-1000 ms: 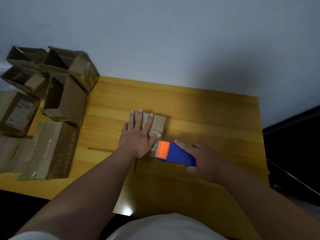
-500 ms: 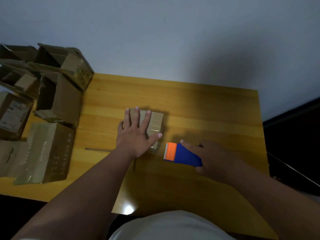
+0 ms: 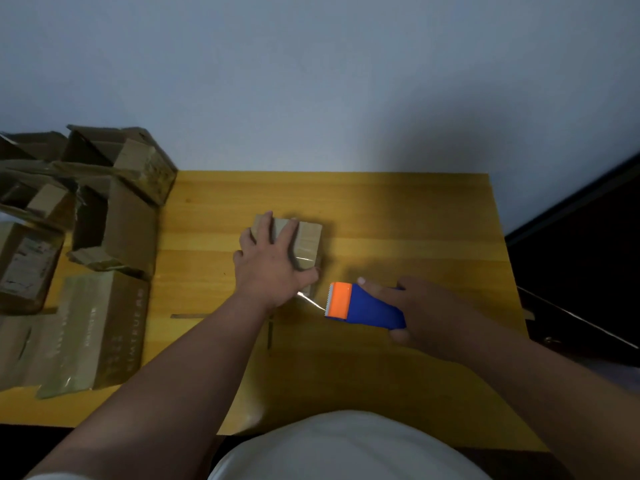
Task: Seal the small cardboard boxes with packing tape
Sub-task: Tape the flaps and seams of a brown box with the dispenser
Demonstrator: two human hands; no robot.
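Behind the yellow wooden table point(image 3: 398, 209) stood a plain grey-blue wall, and a dark area filled the right edge of the frame. At the centre of the frame, a small cardboard box point(image 3: 304, 242) lay on the table. The left hand point(image 3: 273, 265) rested flat on its top with the fingers straight and spread, and the thumb lay along the near edge. To the right of it, the right hand point(image 3: 426, 313) gripped a blue tape dispenser point(image 3: 367, 306) with an orange front, its fingers curled around the body. A thin strip of clear tape point(image 3: 310, 299) stretched from the toothed blade to the near side of the box.

The box seemed light and rather stiff, but its flaps could probably bend under strong pressure. I think it would slide easily on the smooth wood, so a flat palm on the top was a good way to hold it. The tape looked thin and sticky, and it might fold on itself if it became loose.

At the left of the frame, a pile of other cardboard boxes point(image 3: 110, 233) waited, several of them open.

Compared with half a second earlier, the dispenser was further from the box and lower in the frame, and the tape strip between them was now visible. The left hand remained on the box.
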